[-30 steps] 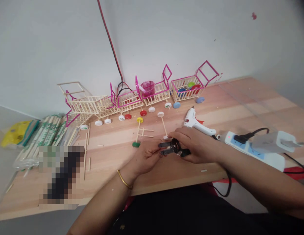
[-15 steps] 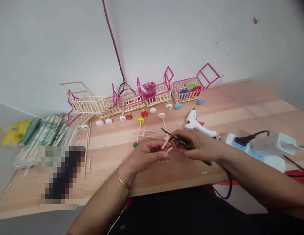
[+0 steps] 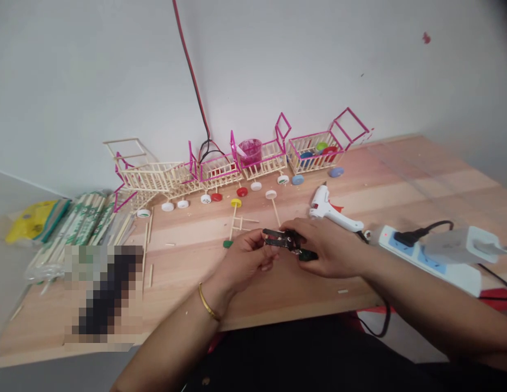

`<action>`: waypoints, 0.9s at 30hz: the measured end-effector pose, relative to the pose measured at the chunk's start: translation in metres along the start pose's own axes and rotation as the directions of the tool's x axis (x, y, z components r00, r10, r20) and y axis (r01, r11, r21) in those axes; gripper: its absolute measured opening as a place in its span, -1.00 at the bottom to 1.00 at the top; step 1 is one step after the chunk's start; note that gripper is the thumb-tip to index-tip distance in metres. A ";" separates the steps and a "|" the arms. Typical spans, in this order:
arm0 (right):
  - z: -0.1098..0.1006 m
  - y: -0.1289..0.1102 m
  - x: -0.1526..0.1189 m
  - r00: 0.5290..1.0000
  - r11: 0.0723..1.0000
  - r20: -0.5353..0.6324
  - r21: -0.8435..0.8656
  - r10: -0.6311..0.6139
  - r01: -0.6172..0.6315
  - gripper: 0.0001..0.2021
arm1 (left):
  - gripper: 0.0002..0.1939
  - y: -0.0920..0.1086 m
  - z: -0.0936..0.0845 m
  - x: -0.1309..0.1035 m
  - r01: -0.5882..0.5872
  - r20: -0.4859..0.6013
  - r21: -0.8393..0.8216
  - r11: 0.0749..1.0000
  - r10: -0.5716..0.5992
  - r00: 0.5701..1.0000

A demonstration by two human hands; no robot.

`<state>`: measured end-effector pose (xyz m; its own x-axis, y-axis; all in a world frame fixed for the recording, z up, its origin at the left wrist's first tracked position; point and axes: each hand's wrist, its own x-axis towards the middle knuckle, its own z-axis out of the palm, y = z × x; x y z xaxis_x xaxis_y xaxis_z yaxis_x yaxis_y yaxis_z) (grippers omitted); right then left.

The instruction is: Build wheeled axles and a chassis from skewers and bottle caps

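In front of me, my right hand (image 3: pixel 329 247) is wrapped round black pliers (image 3: pixel 292 239) with dark green handles. Their jaws point left and lie against the fingertips of my left hand (image 3: pixel 247 258), which is pinched on thin wooden sticks, now mostly hidden by fingers and jaws. Just beyond the left hand lies a small stick frame (image 3: pixel 240 222) with a yellow bottle cap (image 3: pixel 236 202) and a green bottle cap (image 3: pixel 227 244) at its ends. A stick with a white cap (image 3: pixel 271 194) lies behind the pliers.
Several stick carts (image 3: pixel 220 171) with cap wheels line the wall; a pink-stained cup (image 3: pixel 250 151) is among them. A white glue gun (image 3: pixel 335 212) and a power strip (image 3: pixel 412 256) lie to the right. Bundled sticks (image 3: pixel 85 220) and a yellow packet (image 3: pixel 32 220) are at left.
The pliers have turned and moved left, so their jaws now meet my left fingertips. The stick ends that stuck out of my left hand are now largely covered.
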<state>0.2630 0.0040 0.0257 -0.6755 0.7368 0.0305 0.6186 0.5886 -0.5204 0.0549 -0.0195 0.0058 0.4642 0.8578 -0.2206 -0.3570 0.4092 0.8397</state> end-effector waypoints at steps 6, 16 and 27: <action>0.001 -0.005 0.001 1.000 0.994 -0.005 -0.107 -0.015 0.014 -0.45 | -0.81 -0.006 -0.001 0.001 -0.063 -0.046 0.120 0.991 0.069 0.997; -0.002 -0.009 -0.001 1.000 0.983 0.027 -0.183 -0.008 0.013 -0.57 | -0.82 -0.007 -0.004 0.000 -0.126 0.029 0.259 0.958 0.123 0.992; -0.002 -0.004 0.000 0.999 0.973 0.024 -0.225 -0.041 0.045 -0.57 | -0.78 0.002 -0.005 -0.001 -0.202 0.073 0.437 0.877 0.189 0.979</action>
<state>0.2614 0.0022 0.0296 -0.7095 0.7040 0.0317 0.6618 0.6810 -0.3133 0.0499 -0.0178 0.0048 0.4459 0.8948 -0.0211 -0.0527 0.0497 0.9974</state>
